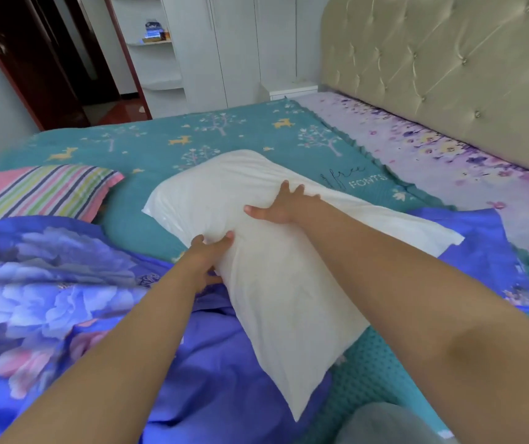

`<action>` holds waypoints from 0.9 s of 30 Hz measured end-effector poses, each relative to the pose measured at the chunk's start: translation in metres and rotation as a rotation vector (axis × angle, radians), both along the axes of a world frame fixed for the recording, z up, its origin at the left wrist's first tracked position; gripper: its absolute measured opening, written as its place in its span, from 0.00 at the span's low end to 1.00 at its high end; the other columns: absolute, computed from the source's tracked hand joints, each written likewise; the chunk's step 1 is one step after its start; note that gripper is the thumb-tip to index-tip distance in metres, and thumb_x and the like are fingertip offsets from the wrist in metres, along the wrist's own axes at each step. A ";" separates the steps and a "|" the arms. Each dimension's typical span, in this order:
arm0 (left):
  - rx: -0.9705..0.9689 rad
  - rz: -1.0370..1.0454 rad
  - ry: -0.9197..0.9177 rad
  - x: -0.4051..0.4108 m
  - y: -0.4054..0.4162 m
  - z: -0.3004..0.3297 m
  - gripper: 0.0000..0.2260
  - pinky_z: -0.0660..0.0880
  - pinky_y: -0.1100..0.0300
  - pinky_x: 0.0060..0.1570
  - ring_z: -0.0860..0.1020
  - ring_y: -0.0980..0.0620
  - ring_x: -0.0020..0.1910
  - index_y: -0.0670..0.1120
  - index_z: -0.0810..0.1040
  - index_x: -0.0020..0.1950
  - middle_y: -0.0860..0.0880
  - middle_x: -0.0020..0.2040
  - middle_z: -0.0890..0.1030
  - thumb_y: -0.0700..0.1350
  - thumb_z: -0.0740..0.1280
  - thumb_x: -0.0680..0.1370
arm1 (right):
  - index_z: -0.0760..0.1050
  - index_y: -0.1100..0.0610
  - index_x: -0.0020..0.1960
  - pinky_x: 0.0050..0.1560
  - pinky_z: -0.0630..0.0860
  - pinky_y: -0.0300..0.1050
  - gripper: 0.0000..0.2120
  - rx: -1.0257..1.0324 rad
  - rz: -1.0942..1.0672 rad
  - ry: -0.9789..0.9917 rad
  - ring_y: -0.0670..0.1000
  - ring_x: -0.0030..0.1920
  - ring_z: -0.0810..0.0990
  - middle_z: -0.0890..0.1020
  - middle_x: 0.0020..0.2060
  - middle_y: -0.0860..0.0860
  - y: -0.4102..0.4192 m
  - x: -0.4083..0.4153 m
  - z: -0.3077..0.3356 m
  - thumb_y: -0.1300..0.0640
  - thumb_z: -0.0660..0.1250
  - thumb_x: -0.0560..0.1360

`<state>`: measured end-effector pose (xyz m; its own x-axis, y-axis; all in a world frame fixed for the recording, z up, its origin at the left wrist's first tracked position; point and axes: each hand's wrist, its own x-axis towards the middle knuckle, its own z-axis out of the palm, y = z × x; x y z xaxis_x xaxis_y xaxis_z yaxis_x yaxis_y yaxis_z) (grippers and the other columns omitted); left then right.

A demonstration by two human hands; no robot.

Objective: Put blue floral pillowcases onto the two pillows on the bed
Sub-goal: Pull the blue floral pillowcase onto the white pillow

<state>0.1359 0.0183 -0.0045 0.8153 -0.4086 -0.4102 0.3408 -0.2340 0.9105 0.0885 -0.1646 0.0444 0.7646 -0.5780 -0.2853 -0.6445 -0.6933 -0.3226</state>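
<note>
A bare white pillow (266, 270) lies across the middle of the bed, its near corner resting on blue floral fabric. My left hand (207, 261) grips the pillow's left edge, thumb on top and fingers tucked under it. My right hand (284, 205) presses on the pillow's top with the fingers spread. A blue floral pillowcase (45, 299) lies crumpled at the left and under the pillow. More blue floral fabric (487, 251) shows flat at the right, partly under the pillow. A second pillow in a pink striped case (42, 192) lies at the far left.
The bed carries a teal sheet (167, 139) with trees and deer, and a lilac floral strip (432, 155) along the tufted beige headboard (448, 65). White wardrobes (224, 49) and a dark open doorway (74, 52) stand beyond the bed. A grey trouser knee (394, 424) shows at the bottom.
</note>
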 end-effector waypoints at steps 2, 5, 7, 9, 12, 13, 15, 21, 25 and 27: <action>0.018 0.006 -0.024 0.026 -0.004 -0.007 0.39 0.76 0.48 0.53 0.73 0.44 0.61 0.48 0.51 0.77 0.48 0.67 0.69 0.54 0.71 0.73 | 0.33 0.55 0.76 0.68 0.41 0.70 0.62 -0.093 -0.052 -0.032 0.66 0.75 0.44 0.43 0.76 0.58 -0.006 0.036 -0.012 0.20 0.57 0.59; 0.007 0.031 -0.053 0.030 -0.003 -0.015 0.35 0.76 0.53 0.52 0.77 0.46 0.56 0.44 0.53 0.77 0.43 0.66 0.73 0.47 0.69 0.76 | 0.52 0.62 0.75 0.67 0.61 0.59 0.42 -0.186 -0.054 -0.036 0.62 0.68 0.66 0.67 0.69 0.60 -0.012 0.028 -0.022 0.42 0.66 0.71; -0.052 0.038 -0.062 0.027 -0.004 -0.016 0.32 0.77 0.54 0.51 0.78 0.48 0.48 0.47 0.53 0.77 0.43 0.59 0.77 0.42 0.67 0.77 | 0.69 0.59 0.63 0.57 0.69 0.49 0.18 -0.223 -0.061 -0.130 0.58 0.59 0.75 0.76 0.60 0.56 -0.018 0.019 -0.029 0.57 0.62 0.74; -0.114 0.017 -0.051 0.021 -0.003 -0.012 0.33 0.77 0.54 0.50 0.78 0.50 0.46 0.52 0.50 0.77 0.46 0.55 0.78 0.42 0.66 0.78 | 0.73 0.58 0.58 0.54 0.70 0.47 0.13 -0.247 -0.068 -0.234 0.57 0.57 0.76 0.78 0.57 0.55 -0.011 0.004 -0.030 0.62 0.58 0.75; -0.144 0.005 -0.089 -0.003 0.004 0.005 0.38 0.79 0.54 0.45 0.79 0.49 0.50 0.59 0.42 0.76 0.49 0.63 0.73 0.49 0.67 0.78 | 0.74 0.58 0.57 0.53 0.70 0.47 0.15 -0.298 -0.076 -0.447 0.58 0.55 0.76 0.77 0.55 0.56 0.003 -0.018 -0.006 0.64 0.55 0.74; -0.148 0.020 -0.101 -0.010 0.006 0.012 0.40 0.79 0.54 0.42 0.80 0.49 0.48 0.60 0.40 0.76 0.49 0.64 0.71 0.50 0.67 0.77 | 0.75 0.59 0.56 0.51 0.70 0.46 0.15 -0.305 -0.068 -0.520 0.59 0.54 0.76 0.77 0.54 0.57 0.003 -0.023 0.006 0.65 0.55 0.73; -0.183 0.083 -0.106 -0.026 0.013 0.030 0.42 0.79 0.55 0.36 0.80 0.49 0.43 0.59 0.36 0.75 0.49 0.61 0.69 0.51 0.67 0.77 | 0.77 0.58 0.53 0.45 0.69 0.43 0.15 -0.275 -0.077 -0.637 0.59 0.52 0.77 0.78 0.51 0.57 0.008 -0.041 0.041 0.67 0.57 0.71; -0.281 0.216 -0.115 -0.072 0.050 0.085 0.41 0.74 0.63 0.22 0.74 0.51 0.31 0.61 0.36 0.75 0.47 0.55 0.71 0.47 0.66 0.78 | 0.78 0.57 0.55 0.52 0.70 0.44 0.18 -0.280 -0.039 -0.667 0.58 0.57 0.76 0.79 0.56 0.56 0.028 -0.118 0.134 0.67 0.57 0.71; -0.025 -0.024 -0.382 -0.111 0.077 0.101 0.33 0.69 0.62 0.27 0.70 0.53 0.32 0.57 0.54 0.76 0.46 0.56 0.74 0.41 0.66 0.77 | 0.77 0.62 0.44 0.46 0.70 0.44 0.11 -0.332 0.090 -0.584 0.59 0.49 0.77 0.78 0.45 0.58 0.030 -0.168 0.164 0.70 0.57 0.70; 0.111 -0.205 -0.610 -0.134 0.090 0.104 0.29 0.76 0.59 0.45 0.75 0.51 0.52 0.53 0.59 0.76 0.50 0.69 0.69 0.42 0.66 0.77 | 0.78 0.63 0.47 0.48 0.72 0.45 0.12 -0.404 0.116 -0.524 0.60 0.51 0.78 0.79 0.47 0.60 0.033 -0.191 0.158 0.71 0.58 0.70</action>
<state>0.0023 0.1087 0.0997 0.8251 -0.5625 0.0529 -0.2915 -0.3435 0.8928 -0.1030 -0.1321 0.2028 0.8064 -0.4672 0.3625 -0.3873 -0.8805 -0.2732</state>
